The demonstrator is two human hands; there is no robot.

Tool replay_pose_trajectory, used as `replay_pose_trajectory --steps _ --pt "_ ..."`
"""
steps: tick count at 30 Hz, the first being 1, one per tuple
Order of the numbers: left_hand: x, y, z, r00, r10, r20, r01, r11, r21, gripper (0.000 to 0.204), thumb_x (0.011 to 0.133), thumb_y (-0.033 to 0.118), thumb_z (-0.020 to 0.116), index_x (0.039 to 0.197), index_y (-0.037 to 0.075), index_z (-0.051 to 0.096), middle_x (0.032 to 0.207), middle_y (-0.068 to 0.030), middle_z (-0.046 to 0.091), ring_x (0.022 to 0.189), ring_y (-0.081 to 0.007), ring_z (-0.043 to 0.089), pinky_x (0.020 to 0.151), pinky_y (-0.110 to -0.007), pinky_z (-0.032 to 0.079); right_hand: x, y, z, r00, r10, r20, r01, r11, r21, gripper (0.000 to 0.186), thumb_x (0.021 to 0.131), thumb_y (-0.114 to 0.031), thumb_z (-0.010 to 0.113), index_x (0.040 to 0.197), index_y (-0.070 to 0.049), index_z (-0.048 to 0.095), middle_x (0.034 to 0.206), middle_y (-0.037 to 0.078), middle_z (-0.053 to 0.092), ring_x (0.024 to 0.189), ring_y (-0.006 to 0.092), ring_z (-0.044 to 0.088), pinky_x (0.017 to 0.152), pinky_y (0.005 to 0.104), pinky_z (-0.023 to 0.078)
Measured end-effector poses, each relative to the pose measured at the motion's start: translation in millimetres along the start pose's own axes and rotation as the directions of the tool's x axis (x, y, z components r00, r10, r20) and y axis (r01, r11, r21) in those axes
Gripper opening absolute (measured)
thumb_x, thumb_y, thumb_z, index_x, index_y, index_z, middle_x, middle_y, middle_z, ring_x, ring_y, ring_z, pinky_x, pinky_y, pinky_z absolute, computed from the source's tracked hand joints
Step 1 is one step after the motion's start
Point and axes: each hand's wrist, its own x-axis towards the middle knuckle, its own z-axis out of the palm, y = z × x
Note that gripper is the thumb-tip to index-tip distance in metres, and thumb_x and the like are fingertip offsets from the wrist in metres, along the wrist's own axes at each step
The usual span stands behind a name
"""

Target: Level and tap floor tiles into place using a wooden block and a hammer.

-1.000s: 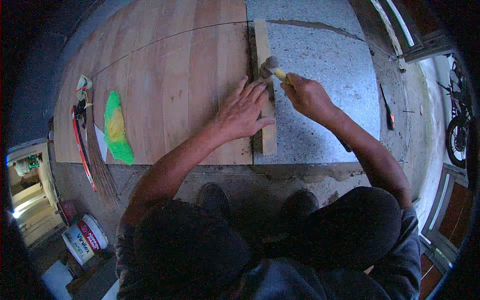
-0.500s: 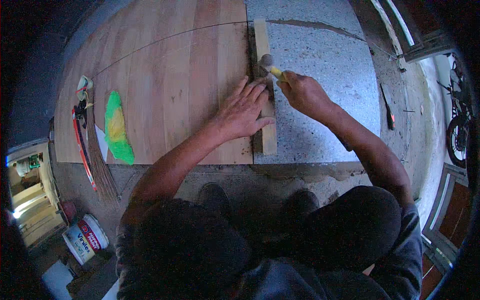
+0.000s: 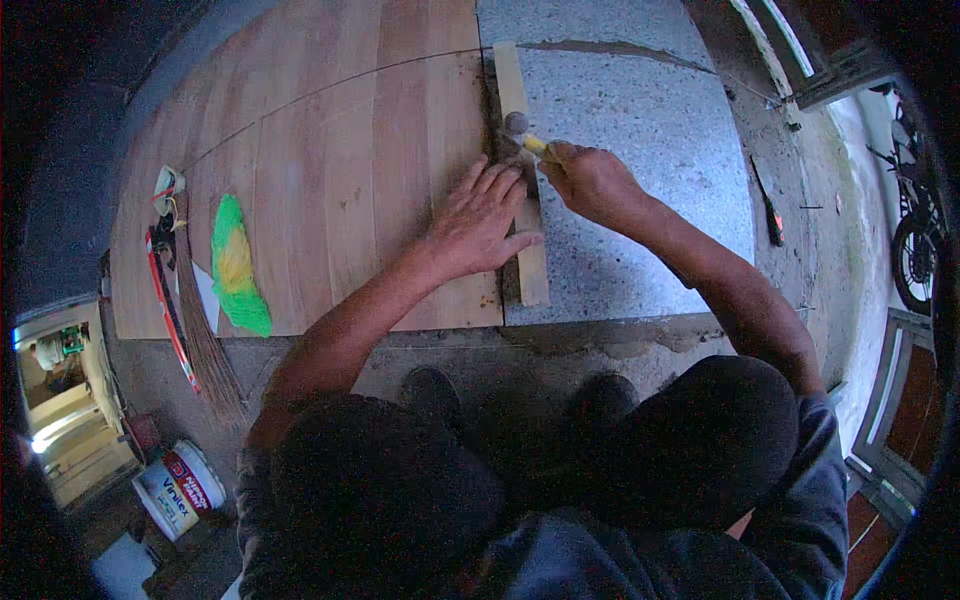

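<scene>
My right hand (image 3: 598,185) is closed round the yellow handle of a hammer (image 3: 537,146). Its rounded grey head is over a pale wooden strip (image 3: 533,275), just beyond my left fingertips; whether it touches the wood I cannot tell. Fingers spread, my left hand (image 3: 478,220) lies flat at the strip's left side, its thumb reaching across the wood. The strip runs lengthwise along the seam between a wood-grain tile (image 3: 345,220) on the left and a speckled grey tile (image 3: 640,200) on the right. Dark grit shows along that seam.
On the left tile lie a green-and-yellow cloth (image 3: 236,265), a stick broom (image 3: 205,330) and a red-edged saw-like tool (image 3: 172,310). A paint bucket (image 3: 180,490) stands lower left. A dark tool with an orange end (image 3: 772,220) lies right of the grey tile.
The whole view has shifted and turned slightly. Both hands and the hammer keep nearly the same place at the wooden strip.
</scene>
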Motion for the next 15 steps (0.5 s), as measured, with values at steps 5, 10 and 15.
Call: replay_pose_trajectory --steps 5,10,15 --pt "2 0 0 1.0 -0.021 -0.009 0.021 0.997 -0.069 0.081 0.094 0.055 0.066 0.144 -0.006 0.046 0.155 -0.0254 0.041 0.149 -0.0429 0.033 0.126 -0.057 0.02 0 3 1 0.999 0.043 -0.028 -0.043 0.999 0.004 0.023 0.099 -0.022 0.064 0.099 0.0 0.06 0.078 0.025 0.066 0.073 0.0475 0.066 0.062 0.0546 0.052" --pt "3 -2 2 1.0 -0.005 -0.028 0.004 0.999 -0.043 0.078 0.095 0.055 0.065 0.141 -0.006 0.049 0.15 -0.0241 0.045 0.147 -0.04 0.035 0.126 -0.056 0.021 -24 1 -12 0.991 0.109 -0.078 -0.1 0.989 0.106 0.021 0.098 -0.019 0.068 0.101 0.0 0.062 0.078 0.025 0.066 0.072 0.0466 0.067 0.061 0.0525 0.051" --pt "8 -4 0 1.0 -0.009 -0.016 0.008 0.996 -0.092 0.068 0.093 0.04 0.07 0.142 -0.002 0.049 0.148 -0.0236 0.047 0.144 -0.0428 0.038 0.124 -0.054 0.027 -69 21 -38 0.966 0.227 -0.124 -0.214 0.971 0.109 0.021 0.099 -0.023 0.064 0.107 -0.004 0.063 0.086 0.025 0.069 0.077 0.0478 0.067 0.066 0.0563 0.052"
